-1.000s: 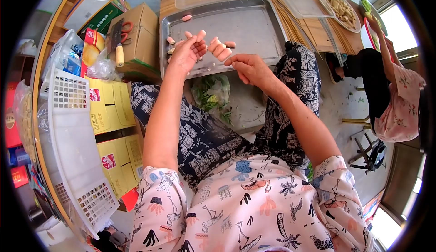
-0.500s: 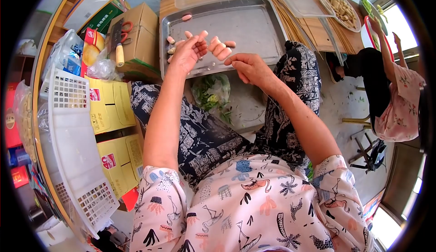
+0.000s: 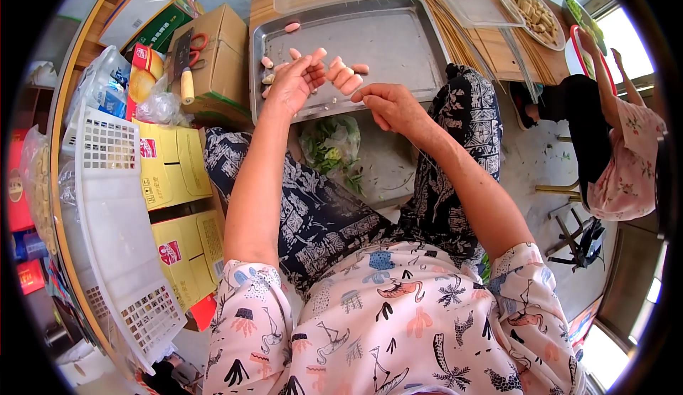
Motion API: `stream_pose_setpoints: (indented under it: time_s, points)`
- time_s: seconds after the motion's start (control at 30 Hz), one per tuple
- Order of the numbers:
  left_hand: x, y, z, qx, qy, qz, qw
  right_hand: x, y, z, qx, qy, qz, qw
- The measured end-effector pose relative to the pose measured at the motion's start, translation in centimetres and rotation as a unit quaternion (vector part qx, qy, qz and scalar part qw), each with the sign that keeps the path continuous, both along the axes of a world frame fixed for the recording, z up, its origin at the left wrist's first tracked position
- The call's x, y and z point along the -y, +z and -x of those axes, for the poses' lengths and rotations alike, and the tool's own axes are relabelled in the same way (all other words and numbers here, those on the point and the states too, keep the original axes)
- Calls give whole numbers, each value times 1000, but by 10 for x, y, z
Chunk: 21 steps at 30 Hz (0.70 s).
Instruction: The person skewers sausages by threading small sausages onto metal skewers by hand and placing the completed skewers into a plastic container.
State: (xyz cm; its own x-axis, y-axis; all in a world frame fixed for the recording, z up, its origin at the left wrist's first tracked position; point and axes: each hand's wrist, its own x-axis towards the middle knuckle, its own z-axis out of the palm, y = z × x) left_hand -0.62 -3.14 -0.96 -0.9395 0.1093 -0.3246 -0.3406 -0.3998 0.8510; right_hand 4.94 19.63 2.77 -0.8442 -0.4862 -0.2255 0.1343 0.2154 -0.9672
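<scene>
A metal tray (image 3: 356,25) lies before me, with several small pink sausage-like pieces near its left side and front edge. My left hand (image 3: 295,82) is over the tray's front left part, palm partly up and fingers curled; whether a piece is inside is too small to tell. A row of pink pieces (image 3: 344,77) hangs between my hands, side by side, and any stick through them is too thin to make out. My right hand (image 3: 391,107) is at the right end of that row, its thumb and index finger pinched together beside the last piece.
Thin wooden skewers (image 3: 452,35) lie right of the tray. Beyond are a plate of tan pieces (image 3: 530,12) and a clear lid. A cardboard box (image 3: 220,60) with a knife and red scissors stands left. Another person (image 3: 626,160) works at the far right.
My hands and the row of pieces have hardly moved. At the far right, the other person's arms have shifted and one hand has come into view apart from the bowl.
</scene>
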Motion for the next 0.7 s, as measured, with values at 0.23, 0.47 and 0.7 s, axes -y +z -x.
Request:
stream_pose_setpoints:
  time_s: [0.23,0.47,0.7]
  points:
    - [1,-7,2,-5,11,-27,1000,0,5,-1,2,-15,8,1000]
    - [2,-17,9,13,-50,1,999,1,2,-1,8,-10,2,1000]
    - [-3,-3,1,-19,-74,1,997,2,-1,0,10,-15,-5,1000]
